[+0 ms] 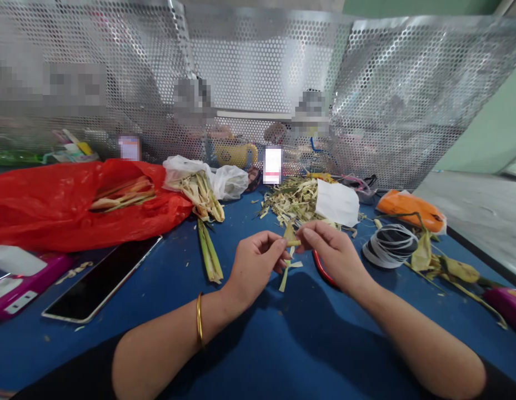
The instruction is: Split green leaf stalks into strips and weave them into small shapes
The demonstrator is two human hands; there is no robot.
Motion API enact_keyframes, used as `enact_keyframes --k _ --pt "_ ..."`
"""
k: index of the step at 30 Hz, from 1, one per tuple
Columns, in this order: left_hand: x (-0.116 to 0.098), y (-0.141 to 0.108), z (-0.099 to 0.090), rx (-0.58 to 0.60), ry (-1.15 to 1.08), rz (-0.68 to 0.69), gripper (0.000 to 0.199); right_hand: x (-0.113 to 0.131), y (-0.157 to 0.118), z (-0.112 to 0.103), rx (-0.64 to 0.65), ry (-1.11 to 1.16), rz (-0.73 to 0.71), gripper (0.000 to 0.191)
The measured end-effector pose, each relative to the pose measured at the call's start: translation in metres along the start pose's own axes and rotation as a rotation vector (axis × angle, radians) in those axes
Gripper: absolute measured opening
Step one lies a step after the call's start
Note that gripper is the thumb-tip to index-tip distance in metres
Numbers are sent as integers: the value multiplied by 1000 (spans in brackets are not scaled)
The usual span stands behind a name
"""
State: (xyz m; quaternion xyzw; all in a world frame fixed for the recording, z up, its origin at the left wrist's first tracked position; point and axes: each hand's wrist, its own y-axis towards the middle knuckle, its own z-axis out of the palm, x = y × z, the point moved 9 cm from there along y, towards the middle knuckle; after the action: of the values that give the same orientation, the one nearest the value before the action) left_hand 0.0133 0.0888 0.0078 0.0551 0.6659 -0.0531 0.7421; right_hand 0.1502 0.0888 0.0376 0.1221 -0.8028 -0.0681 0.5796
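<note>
The left hand [253, 266], with a thin gold bangle [200, 321] on its wrist, and the right hand [335, 253] meet above the blue table [241, 344]. Between their fingertips is a small piece of folded, yellowish-green dried leaf [291, 243]. The left thumb and fingers pinch its left side; the right thumb and fingers are drawn together at its right side. Pale, narrow strips [287, 275] hang below the piece.

Just beside the right hand, partly hidden by it, lies a curved red object [322, 271]. To the right stands a spool of whitish cord [390, 247], with dried leaves and stems [457, 269] near it and an orange plastic packet [411, 211] behind. Beyond the hands, a white sheet of paper [337, 202] lies against a heap of shredded dry husk [293, 199].

On the left, a bundle of green stalks [210, 255] lies near a red plastic bag [45, 203] holding pale husks [124, 194]. A black-screened phone or tablet [103, 283] lies in front of the bag. A perforated silvery screen [261, 55] rises along the back.
</note>
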Motion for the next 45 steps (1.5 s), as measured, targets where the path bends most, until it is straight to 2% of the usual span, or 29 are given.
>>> enact_keyframes --k 2,5,9,14,16,19,24,37,45 --pt "0 1 -1 -4 4 -8 21 1 2 -2 6 22 27 28" --pt "-4 1 1 26 77 28 21 0 2 -2 35 58 79 25" --pt "-10 0 6 105 226 87 19 -4 0 9 164 87 149 22" --pt "0 4 5 119 134 8 26 -10 -6 21 294 125 211 18" --pt "5 5 4 98 51 -24 32 -13 -7 22 262 145 227 19" --pt "12 5 4 73 -71 -85 38 -15 -7 20 147 187 224 20" --pt "15 3 5 78 -83 -110 28 -16 -7 16 23 226 204 22" --pt "11 2 -3 -18 -100 -82 18 -10 -9 18 11 160 120 19" --pt "17 -1 -2 -30 -163 -157 20 -9 -12 18 -20 111 93 22"
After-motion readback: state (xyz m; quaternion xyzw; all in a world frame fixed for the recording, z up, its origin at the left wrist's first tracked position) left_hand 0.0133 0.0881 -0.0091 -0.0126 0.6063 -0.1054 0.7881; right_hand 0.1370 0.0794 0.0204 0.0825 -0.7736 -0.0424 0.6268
